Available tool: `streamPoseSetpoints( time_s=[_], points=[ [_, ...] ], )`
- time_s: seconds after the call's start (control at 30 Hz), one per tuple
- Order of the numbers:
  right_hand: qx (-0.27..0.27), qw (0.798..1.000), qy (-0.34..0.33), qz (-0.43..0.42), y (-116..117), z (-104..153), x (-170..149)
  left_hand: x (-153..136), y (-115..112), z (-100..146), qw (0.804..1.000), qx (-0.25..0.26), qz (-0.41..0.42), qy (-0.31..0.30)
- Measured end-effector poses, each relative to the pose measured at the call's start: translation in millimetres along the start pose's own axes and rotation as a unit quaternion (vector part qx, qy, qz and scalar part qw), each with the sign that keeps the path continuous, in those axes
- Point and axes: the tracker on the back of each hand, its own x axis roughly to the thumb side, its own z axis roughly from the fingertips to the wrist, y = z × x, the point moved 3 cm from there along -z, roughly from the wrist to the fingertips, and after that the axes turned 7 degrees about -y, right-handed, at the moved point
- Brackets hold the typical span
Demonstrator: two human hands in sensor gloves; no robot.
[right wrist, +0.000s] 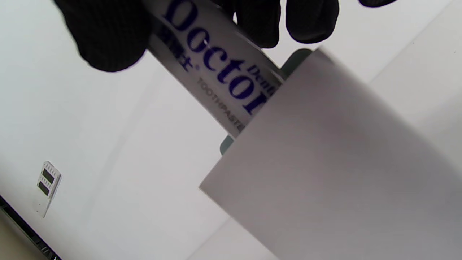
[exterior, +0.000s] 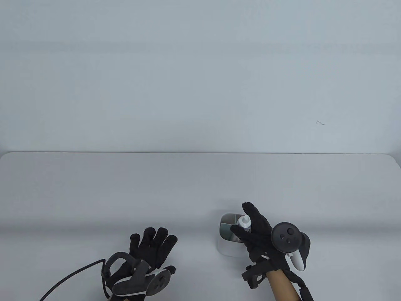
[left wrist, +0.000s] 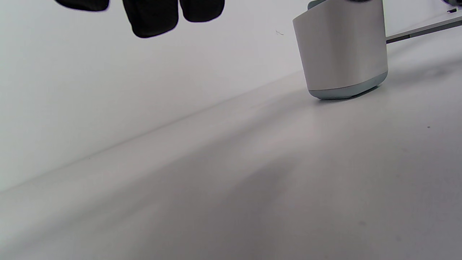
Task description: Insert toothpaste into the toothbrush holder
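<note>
A white toothbrush holder [exterior: 226, 244] with grey inner compartments stands near the table's front edge, right of centre. My right hand [exterior: 257, 233] holds a white toothpaste tube [exterior: 244, 222], cap up, with its lower end inside the holder. In the right wrist view the tube [right wrist: 220, 72], printed with blue letters, goes into the holder [right wrist: 335, 169] while my fingers [right wrist: 104, 36] grip it above the rim. My left hand [exterior: 153, 247] rests flat on the table to the left of the holder, fingers spread, holding nothing. The left wrist view shows the holder [left wrist: 343, 54] from the side.
The white table [exterior: 125, 194] ends at a far edge against a pale wall. A black cable [exterior: 69, 277] runs from my left wrist to the front left. A small white tag [right wrist: 48, 180] lies on the surface in the right wrist view.
</note>
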Motion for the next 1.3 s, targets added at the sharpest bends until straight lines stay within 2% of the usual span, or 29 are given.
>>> streamPoseSetpoints(
  time_s=[0.17, 0.53, 0.77, 0.93, 1.03, 1.3],
  points=[
    [-0.008, 1.000, 0.012, -0.010, -1, 2, 0, 0, 0, 0, 1.000, 0.000, 0.000, 0.001],
    [-0.020, 1.000, -0.013, -0.010, -12, 4, 19, -2, 0, 1, 1.000, 0.006, 0.003, 0.004],
    [-0.058, 0.997, -0.058, -0.006, -38, 16, 54, -5, 1, 2, 1.000, 0.014, 0.009, 0.009],
    [-0.080, 0.989, -0.081, 0.097, -58, 36, 65, -7, -2, 2, 1.000, 0.007, 0.007, 0.018],
    [-0.074, 0.981, -0.080, 0.162, -63, 46, 62, -9, -1, 4, 1.000, 0.011, 0.009, 0.025],
    [-0.002, 0.953, -0.058, 0.297, -55, 59, 27, -15, -4, 5, 0.999, 0.007, 0.016, 0.039]
  ],
)
